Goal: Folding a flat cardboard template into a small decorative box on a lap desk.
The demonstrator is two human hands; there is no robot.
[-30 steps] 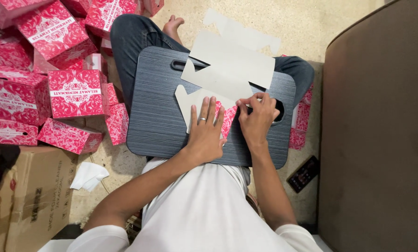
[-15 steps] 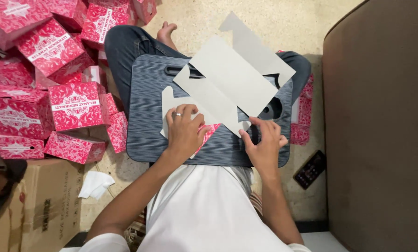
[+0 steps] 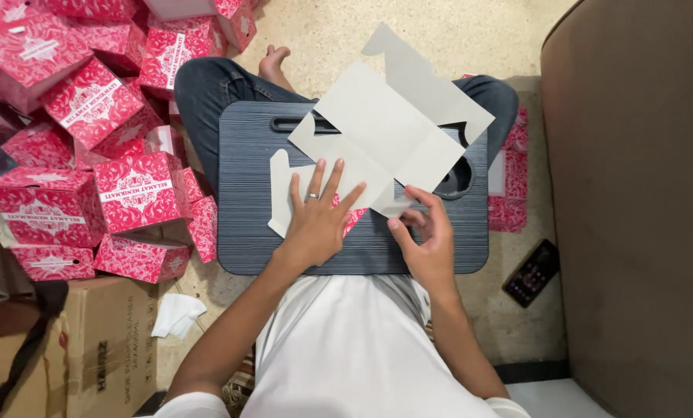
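Note:
A flat, unfolded cardboard box blank (image 3: 385, 135), grey-white side up, lies across a dark ribbed lap tray (image 3: 246, 232) on my crossed legs. My left hand (image 3: 319, 217), a ring on one finger, presses flat with spread fingers on the blank's near-left part, where a red patterned edge shows beneath. My right hand (image 3: 427, 244) pinches the blank's near edge between thumb and fingers. Panels of the blank stick out past the tray's far side.
Several folded red-and-white patterned boxes (image 3: 133, 190) are piled at the left. A brown cardboard carton (image 3: 102, 348) stands at lower left beside a white scrap (image 3: 176, 313). A phone (image 3: 532, 271) lies on the floor at right, next to a brown sofa (image 3: 640, 201).
The blank has turned and slid toward the right of the tray. My left hand moved left and spread flat on it; my right hand shifted to the near edge.

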